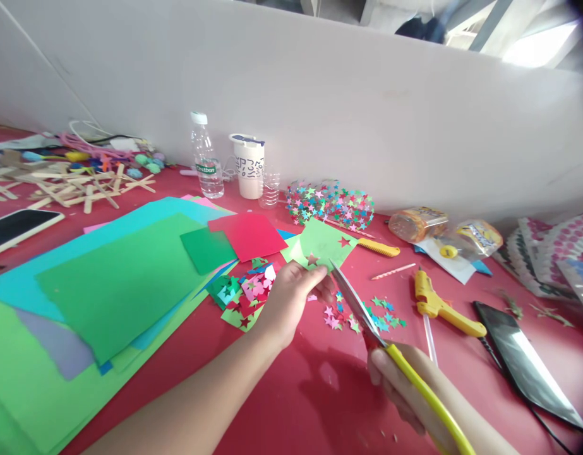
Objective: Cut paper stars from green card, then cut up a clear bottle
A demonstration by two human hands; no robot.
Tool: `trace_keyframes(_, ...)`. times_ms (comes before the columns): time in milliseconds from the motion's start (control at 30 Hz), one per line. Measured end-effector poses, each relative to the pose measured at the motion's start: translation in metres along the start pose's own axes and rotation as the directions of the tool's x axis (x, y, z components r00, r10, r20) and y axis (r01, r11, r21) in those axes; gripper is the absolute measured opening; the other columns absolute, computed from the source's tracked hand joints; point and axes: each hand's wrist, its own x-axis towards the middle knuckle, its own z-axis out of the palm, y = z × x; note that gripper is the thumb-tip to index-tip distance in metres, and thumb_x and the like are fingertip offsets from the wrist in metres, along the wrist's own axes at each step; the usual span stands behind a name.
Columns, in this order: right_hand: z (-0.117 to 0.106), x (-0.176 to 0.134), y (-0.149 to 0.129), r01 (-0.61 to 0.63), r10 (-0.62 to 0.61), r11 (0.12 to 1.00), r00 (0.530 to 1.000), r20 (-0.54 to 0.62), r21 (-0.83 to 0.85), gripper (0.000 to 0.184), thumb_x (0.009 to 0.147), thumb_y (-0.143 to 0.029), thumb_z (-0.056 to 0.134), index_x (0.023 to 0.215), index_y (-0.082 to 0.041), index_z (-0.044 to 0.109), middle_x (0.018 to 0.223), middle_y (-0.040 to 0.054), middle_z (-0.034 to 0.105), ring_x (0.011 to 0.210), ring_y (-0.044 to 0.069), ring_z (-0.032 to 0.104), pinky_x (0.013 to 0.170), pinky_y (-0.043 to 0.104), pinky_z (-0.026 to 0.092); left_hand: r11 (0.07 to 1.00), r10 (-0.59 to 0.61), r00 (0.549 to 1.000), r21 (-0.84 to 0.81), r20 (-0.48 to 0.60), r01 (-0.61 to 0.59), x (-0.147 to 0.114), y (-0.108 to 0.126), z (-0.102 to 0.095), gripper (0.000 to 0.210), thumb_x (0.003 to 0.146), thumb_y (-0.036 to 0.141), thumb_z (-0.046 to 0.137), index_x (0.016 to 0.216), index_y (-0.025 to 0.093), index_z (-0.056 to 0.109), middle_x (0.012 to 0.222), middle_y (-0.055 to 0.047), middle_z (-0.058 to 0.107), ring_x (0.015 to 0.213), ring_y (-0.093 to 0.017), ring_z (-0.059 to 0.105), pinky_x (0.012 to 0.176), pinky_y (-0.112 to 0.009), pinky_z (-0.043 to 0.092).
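Note:
My left hand [291, 294] pinches the near edge of a light green sheet of paper [322, 240], which has star-shaped holes through which red shows. Yellow-handled scissors [355, 300] are in my right hand [400, 379], their blades pointing away and to the left, tips at the paper's lower edge. Whether the blades touch the paper I cannot tell. Beneath the blades, small coloured paper stars [386, 314] lie scattered on the red table [300, 404]. Beside my left wrist is a heap of punched paper scraps [253, 287] in green, pink and red.
Large coloured sheets [125, 284] cover the left side. A water bottle [207, 158], a paper cup [248, 164] and star-filled clear containers [329, 203] stand along the wall. To the right lie a yellow glue gun [443, 306], a yellow-handled cutter [379, 247] and a dark glossy device [523, 357].

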Motion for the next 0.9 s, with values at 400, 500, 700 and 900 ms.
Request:
trace_keyframes(400,-0.002,0.002,0.002,-0.015,0.015,1.0,1.0,-0.008,-0.004,0.069,0.072,-0.088,0.027,0.068,-0.022,0.045,0.041,-0.0095,0.033,0.032,0.007,0.03,0.036,0.022,0.027,0.998,-0.016,1.0,0.064,0.002,0.016,0.0,0.0,-0.003,0.018,0.078,0.023,0.058,0.063,0.015,0.062,0.059,-0.001,0.062,0.051,-0.01,0.054,0.057,-0.025,0.042)
trace_keyframes(500,-0.001,0.002,0.001,-0.009,0.009,1.0,1.0,-0.011,-0.011,0.068,0.073,-0.087,0.027,0.067,-0.022,0.045,0.041,-0.0099,0.032,0.031,0.007,0.028,0.035,0.022,0.026,0.999,-0.016,1.0,0.048,-0.009,0.016,0.001,-0.001,-0.004,0.018,0.076,0.022,0.058,0.06,0.015,0.061,0.057,-0.001,0.061,0.05,-0.01,0.053,0.056,-0.024,0.04)
trace_keyframes(700,0.002,0.001,0.002,0.023,-0.022,1.0,0.999,-0.048,0.013,0.062,0.078,-0.081,0.032,0.064,-0.022,0.045,0.037,-0.0097,0.033,0.03,0.006,0.028,0.037,0.021,0.026,0.997,-0.07,0.995,0.027,0.067,0.068,0.001,0.0,-0.003,0.023,0.079,0.028,0.059,0.062,0.014,0.065,0.06,-0.003,0.063,0.051,-0.01,0.055,0.056,-0.025,0.041)
trace_keyframes(900,0.003,0.004,0.011,-0.017,0.018,1.0,0.998,-0.06,0.024,0.06,0.079,-0.079,0.034,0.065,-0.022,0.045,0.038,-0.0101,0.032,0.03,0.006,0.027,0.036,0.02,0.024,0.998,-0.061,0.996,-0.014,0.069,0.062,0.0,0.001,-0.003,0.016,0.08,0.027,0.061,0.07,0.015,0.063,0.067,-0.003,0.067,0.054,-0.011,0.059,0.056,-0.024,0.044)
